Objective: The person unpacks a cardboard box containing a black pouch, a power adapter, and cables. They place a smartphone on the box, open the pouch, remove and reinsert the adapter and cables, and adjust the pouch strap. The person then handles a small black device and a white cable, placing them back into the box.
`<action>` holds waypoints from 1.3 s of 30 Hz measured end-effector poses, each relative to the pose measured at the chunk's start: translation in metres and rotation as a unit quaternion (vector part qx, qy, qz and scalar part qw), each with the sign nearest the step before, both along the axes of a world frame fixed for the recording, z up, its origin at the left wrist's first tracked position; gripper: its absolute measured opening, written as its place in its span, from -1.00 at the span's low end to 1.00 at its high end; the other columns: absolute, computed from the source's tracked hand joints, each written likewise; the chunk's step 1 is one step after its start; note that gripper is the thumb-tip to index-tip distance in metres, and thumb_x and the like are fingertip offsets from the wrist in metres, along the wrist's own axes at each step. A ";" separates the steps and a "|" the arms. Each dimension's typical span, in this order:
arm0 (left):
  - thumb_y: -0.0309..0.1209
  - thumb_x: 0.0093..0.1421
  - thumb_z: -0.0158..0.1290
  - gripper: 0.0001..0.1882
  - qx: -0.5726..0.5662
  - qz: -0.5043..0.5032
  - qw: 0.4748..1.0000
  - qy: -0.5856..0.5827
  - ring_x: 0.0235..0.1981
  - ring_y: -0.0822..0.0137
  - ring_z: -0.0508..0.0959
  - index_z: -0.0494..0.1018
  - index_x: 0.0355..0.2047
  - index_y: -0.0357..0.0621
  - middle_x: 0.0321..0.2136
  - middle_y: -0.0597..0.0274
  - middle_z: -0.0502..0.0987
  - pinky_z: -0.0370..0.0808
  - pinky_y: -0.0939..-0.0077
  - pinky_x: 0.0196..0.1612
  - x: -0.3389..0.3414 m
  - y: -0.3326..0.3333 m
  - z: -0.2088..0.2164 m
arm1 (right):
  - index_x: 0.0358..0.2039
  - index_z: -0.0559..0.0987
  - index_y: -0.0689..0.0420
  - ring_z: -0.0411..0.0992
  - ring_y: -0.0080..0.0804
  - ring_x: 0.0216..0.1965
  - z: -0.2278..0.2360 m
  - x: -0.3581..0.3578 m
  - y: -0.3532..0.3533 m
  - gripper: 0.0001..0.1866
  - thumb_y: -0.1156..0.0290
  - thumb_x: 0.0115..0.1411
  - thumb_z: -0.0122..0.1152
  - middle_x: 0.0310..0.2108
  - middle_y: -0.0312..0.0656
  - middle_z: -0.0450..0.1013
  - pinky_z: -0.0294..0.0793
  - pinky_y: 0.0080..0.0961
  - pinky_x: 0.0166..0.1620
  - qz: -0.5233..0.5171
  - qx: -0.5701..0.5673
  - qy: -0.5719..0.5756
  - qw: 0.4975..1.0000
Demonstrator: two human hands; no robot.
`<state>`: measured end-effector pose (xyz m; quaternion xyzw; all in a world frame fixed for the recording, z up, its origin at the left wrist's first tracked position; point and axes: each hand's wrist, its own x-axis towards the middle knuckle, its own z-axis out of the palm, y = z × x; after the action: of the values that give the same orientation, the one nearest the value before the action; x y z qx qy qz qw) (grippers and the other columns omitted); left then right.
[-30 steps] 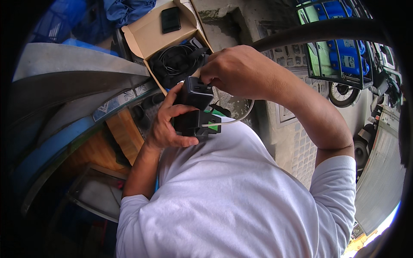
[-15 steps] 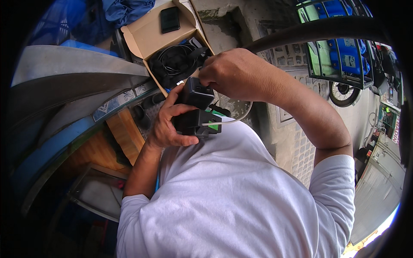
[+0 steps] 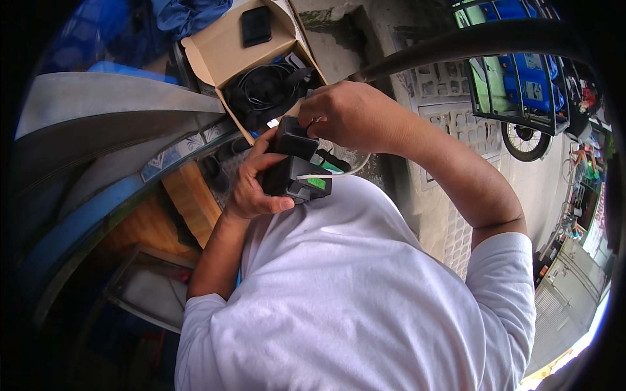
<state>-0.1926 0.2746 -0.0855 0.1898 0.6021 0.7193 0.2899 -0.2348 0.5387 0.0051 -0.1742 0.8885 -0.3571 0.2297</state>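
In front of my shirt, my left hand [image 3: 250, 186] is closed round two black box-shaped devices held close together. The upper black box [image 3: 297, 141] is tilted, with one end toward my right hand. On the lower black box [image 3: 282, 176] there is a green patch, and a whitish cable [image 3: 340, 174] runs from its face toward the right. My right hand [image 3: 349, 116] is bent over the upper box's far right end, with thumb and fingers pinched there. A dark loop shows at those fingertips, but what they grip is mostly hidden.
An open cardboard box [image 3: 207, 60] stands just beyond my hands, with coiled black cables [image 3: 261, 91] inside and a black phone-like device [image 3: 256, 27] on its flap. Curved grey metal [image 3: 117, 104] lies at left. A caged cart [image 3: 518, 81] with a wheel is at far right.
Both boxes have shifted slightly left and up with my left hand. My right hand has moved a little lower along the upper box's end and stays pinched.
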 end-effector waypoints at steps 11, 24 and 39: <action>0.08 0.04 0.30 -0.32 0.086 0.086 0.976 -0.179 0.28 0.16 0.30 0.49 0.04 -0.10 0.26 0.04 0.26 0.19 0.24 0.33 0.004 0.007 -0.014 | 0.41 0.13 0.12 0.39 -0.32 0.15 -0.104 0.070 -0.029 -0.20 0.24 0.29 0.33 0.14 -0.08 0.38 0.39 -0.36 0.20 -0.304 -0.480 -0.338 0.750; 0.12 0.16 0.11 -0.21 0.013 0.123 0.982 -0.144 0.35 0.14 0.16 0.09 0.20 -0.08 0.39 -0.04 0.04 0.12 0.19 0.37 0.032 -0.012 -0.024 | 0.24 0.33 0.07 0.47 -0.47 -0.05 -0.129 0.068 -0.052 -0.36 0.33 0.20 0.39 -0.02 -0.24 0.50 0.54 -0.56 -0.14 -0.293 -0.487 -0.380 0.730; 0.04 0.13 0.09 0.03 -0.003 0.159 0.968 -0.196 0.30 0.20 0.26 -0.08 0.43 -0.25 0.28 0.03 0.20 0.18 0.24 0.35 0.023 -0.017 -0.012 | 0.46 0.03 0.11 0.22 -0.18 0.32 -0.122 0.059 -0.063 0.01 0.04 0.18 0.40 0.25 0.03 0.28 0.22 -0.20 0.33 -0.212 -0.506 -0.380 0.744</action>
<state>-0.1697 0.2573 -0.0970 -0.0542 0.5581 0.7774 0.2851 -0.1757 0.4758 -0.1172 0.0780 0.4301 -0.8307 0.3449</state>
